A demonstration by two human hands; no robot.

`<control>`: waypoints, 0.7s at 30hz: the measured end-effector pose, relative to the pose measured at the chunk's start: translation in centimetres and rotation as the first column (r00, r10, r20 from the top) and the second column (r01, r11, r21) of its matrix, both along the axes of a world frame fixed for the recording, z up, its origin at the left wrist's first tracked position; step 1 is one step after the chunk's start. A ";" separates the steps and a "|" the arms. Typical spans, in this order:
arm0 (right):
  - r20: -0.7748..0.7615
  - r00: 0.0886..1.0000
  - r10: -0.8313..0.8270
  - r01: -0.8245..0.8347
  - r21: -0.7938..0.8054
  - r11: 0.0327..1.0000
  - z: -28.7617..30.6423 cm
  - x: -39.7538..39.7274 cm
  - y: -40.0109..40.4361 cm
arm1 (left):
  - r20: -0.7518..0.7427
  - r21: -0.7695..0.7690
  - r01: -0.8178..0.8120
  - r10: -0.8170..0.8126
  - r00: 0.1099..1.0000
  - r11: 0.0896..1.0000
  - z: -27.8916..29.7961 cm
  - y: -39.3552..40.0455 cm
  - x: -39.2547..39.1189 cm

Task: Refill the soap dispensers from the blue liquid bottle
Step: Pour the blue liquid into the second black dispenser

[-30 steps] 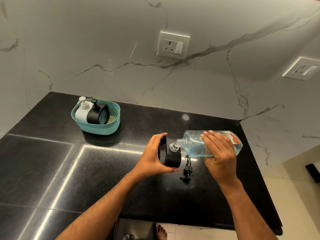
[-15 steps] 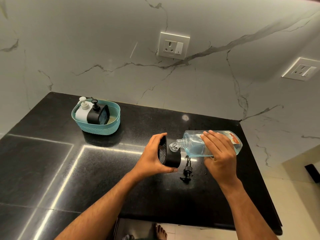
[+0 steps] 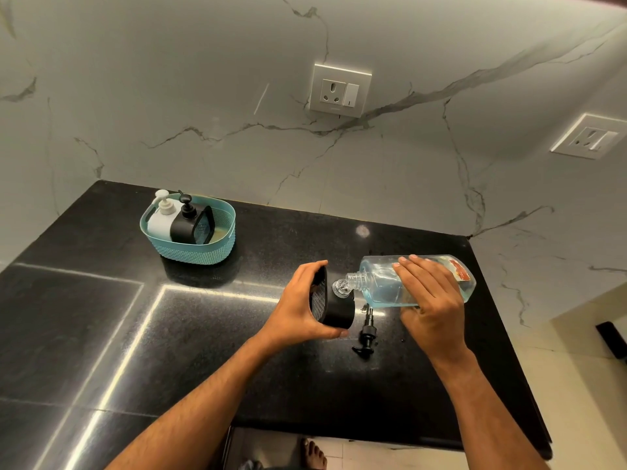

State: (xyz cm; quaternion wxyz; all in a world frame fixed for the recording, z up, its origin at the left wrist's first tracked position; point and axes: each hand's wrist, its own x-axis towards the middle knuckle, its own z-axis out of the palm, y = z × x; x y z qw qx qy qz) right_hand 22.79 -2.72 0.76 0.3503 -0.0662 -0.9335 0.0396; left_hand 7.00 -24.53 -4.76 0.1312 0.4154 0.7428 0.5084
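My right hand (image 3: 430,300) grips a clear bottle (image 3: 380,286) of blue liquid, tipped on its side with its open neck at the top of a black soap dispenser (image 3: 336,310). My left hand (image 3: 298,310) holds that dispenser on the black counter (image 3: 203,334). The dispenser's black pump head (image 3: 366,337) lies on the counter just right of it. A white dispenser (image 3: 162,218) and a second black dispenser (image 3: 185,222) stand in a teal basket (image 3: 203,252) at the back left.
Two wall sockets (image 3: 340,90) (image 3: 588,136) sit on the marble wall behind. The counter's right edge drops to a tiled floor (image 3: 576,385). A bare foot (image 3: 314,454) shows below the front edge.
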 end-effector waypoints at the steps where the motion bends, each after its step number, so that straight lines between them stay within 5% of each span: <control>1: 0.002 1.000 0.000 0.000 0.000 1.000 0.0 0.0 0.0 | -0.001 -0.001 0.000 0.000 1.000 1.000 0.0 0.0 0.0; 21: 0.004 1.000 0.005 -0.005 0.035 0.999 0.3 -0.2 0.2 | 0.007 0.002 0.006 -0.006 1.000 1.000 0.1 0.0 -0.1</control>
